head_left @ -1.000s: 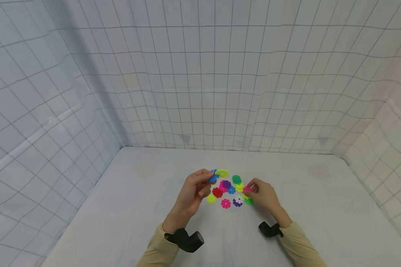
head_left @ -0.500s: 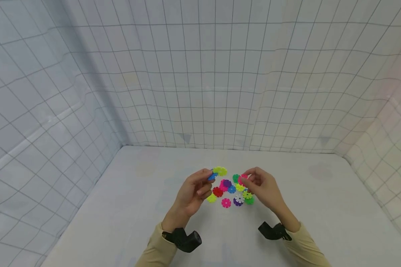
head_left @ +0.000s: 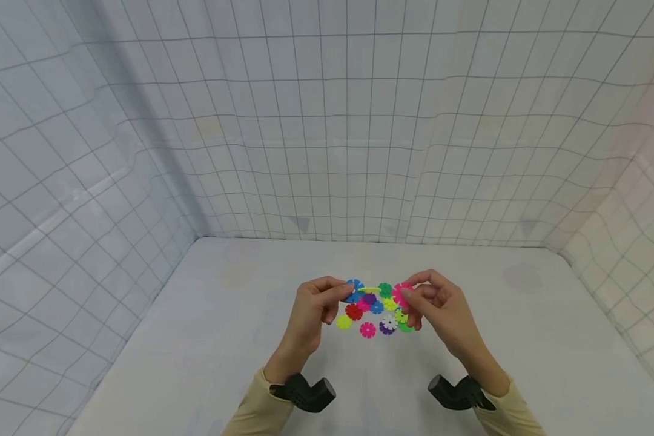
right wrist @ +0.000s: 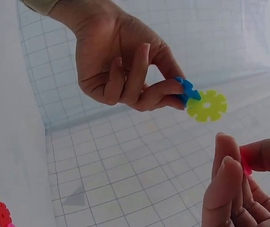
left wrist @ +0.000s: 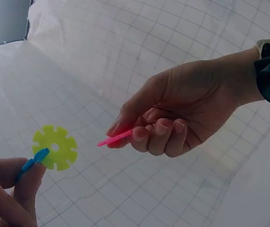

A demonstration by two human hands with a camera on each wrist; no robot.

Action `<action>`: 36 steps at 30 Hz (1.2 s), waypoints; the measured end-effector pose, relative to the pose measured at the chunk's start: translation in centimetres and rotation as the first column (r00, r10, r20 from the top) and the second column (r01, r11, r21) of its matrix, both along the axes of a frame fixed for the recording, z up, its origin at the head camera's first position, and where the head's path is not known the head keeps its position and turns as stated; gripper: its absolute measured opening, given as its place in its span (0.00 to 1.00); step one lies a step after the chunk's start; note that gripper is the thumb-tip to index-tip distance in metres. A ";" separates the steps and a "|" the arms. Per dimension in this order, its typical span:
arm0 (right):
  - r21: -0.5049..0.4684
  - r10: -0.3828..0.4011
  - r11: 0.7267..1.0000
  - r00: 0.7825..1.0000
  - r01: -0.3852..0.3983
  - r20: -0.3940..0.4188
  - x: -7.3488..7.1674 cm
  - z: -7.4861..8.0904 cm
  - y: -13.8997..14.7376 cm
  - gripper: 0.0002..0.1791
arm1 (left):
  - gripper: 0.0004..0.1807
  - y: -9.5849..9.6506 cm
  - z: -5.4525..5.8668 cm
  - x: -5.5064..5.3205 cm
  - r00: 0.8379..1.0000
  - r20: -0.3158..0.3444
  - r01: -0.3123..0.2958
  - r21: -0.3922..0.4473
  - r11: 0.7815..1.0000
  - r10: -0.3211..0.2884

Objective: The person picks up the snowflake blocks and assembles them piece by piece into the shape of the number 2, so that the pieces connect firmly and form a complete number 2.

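My left hand pinches a blue notched disc between thumb and fingers above the table. Slotted into its edge at an angle is a yellow notched disc, which appears nearly edge-on in the head view. My right hand pinches a pink notched disc by its rim. A small gap separates the pink disc from the yellow one in the left wrist view. Only a bit of the pink disc shows between the fingers in the right wrist view.
Below the hands, several loose notched discs lie on the white table, including a red disc, a pink disc and a white disc over a purple one. Grid-patterned white sheeting encloses the back and sides.
The right hand has lifted the pink disc off the pile, raising it level with the left hand. The left hand has turned its joined pair, so the yellow disc now looks edge-on from above.
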State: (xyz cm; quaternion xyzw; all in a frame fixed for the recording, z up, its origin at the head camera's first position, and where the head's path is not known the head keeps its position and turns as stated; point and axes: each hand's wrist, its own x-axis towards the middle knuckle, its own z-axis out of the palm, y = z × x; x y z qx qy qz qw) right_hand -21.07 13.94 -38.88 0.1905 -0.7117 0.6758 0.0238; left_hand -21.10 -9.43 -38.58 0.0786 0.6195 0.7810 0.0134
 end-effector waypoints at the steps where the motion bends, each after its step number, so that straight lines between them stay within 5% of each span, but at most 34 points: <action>1: -0.009 0.007 1.000 1.000 -0.007 0.010 0.1 0.1 0.0 0.11 | 0.08 0.0 0.0 0.0 1.000 0.003 0.012 0.007 1.000 -0.012; 6: -0.071 0.062 0.996 0.997 -0.059 0.041 0.7 0.7 -0.1 0.10 | 0.08 -0.1 -0.3 -0.2 0.991 0.054 0.117 0.125 0.985 -0.124; 11: -0.117 0.107 0.988 0.993 -0.102 0.039 1.0 0.9 -0.1 0.09 | 0.11 -0.1 -0.6 -0.3 0.963 0.109 0.210 0.271 0.939 -0.247; 20: -0.137 0.122 0.984 0.992 -0.115 0.040 1.1 0.9 0.0 0.10 | 0.12 0.1 -0.5 -0.3 0.941 0.142 0.239 0.361 0.901 -0.307; 26: -0.128 0.116 0.986 0.992 -0.110 0.043 1.0 0.8 0.0 0.10 | 0.12 0.2 -0.7 -0.3 0.955 0.131 0.221 0.275 0.936 -0.264; 31: -0.145 0.151 0.979 0.988 -0.145 0.027 0.9 0.6 0.0 0.09 | 0.08 0.5 -0.7 -0.2 0.985 0.096 0.136 0.087 0.987 -0.144; 36: -0.154 0.161 0.975 0.987 -0.159 -0.003 0.8 0.5 0.0 0.09 | 0.07 0.7 -0.2 0.2 0.997 0.028 0.080 -0.043 0.996 -0.078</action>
